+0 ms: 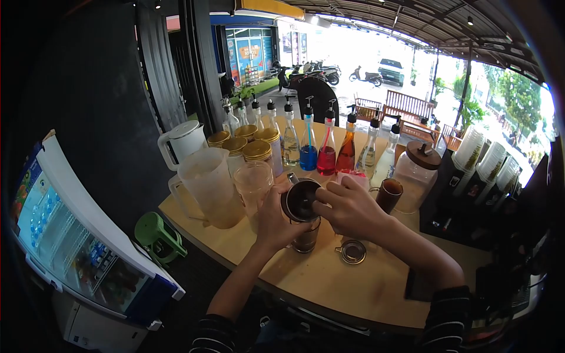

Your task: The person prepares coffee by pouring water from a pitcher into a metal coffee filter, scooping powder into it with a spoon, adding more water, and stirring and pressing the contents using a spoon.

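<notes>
My left hand (272,219) is wrapped round a metal cup (301,201) with a dark inside, tipped so that its mouth faces me. At the cup's right rim, my right hand (348,205) has its fingers curled and pressed together; what they hold, if anything, is hidden. Partly covered beneath the cup, a glass (305,240) with dark contents stands on the wooden table (329,288). To its right lies a small round metal piece (352,252) with a side tab. A brown mug (389,195) stands beyond my right wrist.
Several pump bottles (327,150) line the back, some with coloured syrup. Gold-lidded jars (258,152), a plastic pitcher (206,182) and a clear tub (253,179) crowd the left. At right stand a wood-lidded jar (416,176) and stacked cups (488,159). A display fridge (88,247) is left.
</notes>
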A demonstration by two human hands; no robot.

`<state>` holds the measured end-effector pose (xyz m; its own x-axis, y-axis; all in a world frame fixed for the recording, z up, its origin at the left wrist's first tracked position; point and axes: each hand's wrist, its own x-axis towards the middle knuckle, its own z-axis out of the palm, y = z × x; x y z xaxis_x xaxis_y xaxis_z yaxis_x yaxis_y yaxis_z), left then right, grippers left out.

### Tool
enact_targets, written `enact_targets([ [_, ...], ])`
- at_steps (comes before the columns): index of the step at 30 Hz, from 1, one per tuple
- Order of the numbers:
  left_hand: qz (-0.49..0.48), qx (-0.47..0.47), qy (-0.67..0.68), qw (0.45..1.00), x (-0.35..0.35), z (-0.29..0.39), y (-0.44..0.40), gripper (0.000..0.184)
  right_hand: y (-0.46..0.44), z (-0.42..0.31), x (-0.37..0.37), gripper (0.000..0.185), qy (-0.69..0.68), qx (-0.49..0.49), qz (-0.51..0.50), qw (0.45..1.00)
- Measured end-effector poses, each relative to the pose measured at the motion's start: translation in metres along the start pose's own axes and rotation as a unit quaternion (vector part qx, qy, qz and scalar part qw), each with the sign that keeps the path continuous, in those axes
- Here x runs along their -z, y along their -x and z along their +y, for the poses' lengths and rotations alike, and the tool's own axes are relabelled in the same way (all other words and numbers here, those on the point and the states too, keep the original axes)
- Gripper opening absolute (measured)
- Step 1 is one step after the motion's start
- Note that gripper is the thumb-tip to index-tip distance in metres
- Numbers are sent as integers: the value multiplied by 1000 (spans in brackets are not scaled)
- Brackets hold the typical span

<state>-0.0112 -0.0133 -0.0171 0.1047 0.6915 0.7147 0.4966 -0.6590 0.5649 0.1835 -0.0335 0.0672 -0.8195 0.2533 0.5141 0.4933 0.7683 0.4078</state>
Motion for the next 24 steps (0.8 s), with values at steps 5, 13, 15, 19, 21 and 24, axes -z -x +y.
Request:
enact_targets([
  [5, 1, 52, -1, 999, -4, 4, 3, 81, 1, 0, -7, 13, 24, -45, 34, 998],
  [13, 11, 83, 4, 997, -6, 7, 5, 82, 0, -8, -17, 18, -37, -99, 59, 993],
  [15, 1, 102, 12, 995, -7, 6, 4, 81, -1, -10, -13, 17, -49, -102, 39, 993],
  [19, 17, 55, -8, 998, -9, 3, 6, 81, 0, -8, -14, 18, -44, -139, 49, 988],
  [21, 21, 54, -15, 998, -7, 2, 5, 80, -1, -6, -14, 18, -69, -129, 57, 988],
  [24, 11, 26, -3, 1000, -6, 4, 5, 80, 1, -5, -13, 19, -37, -131, 40, 990],
])
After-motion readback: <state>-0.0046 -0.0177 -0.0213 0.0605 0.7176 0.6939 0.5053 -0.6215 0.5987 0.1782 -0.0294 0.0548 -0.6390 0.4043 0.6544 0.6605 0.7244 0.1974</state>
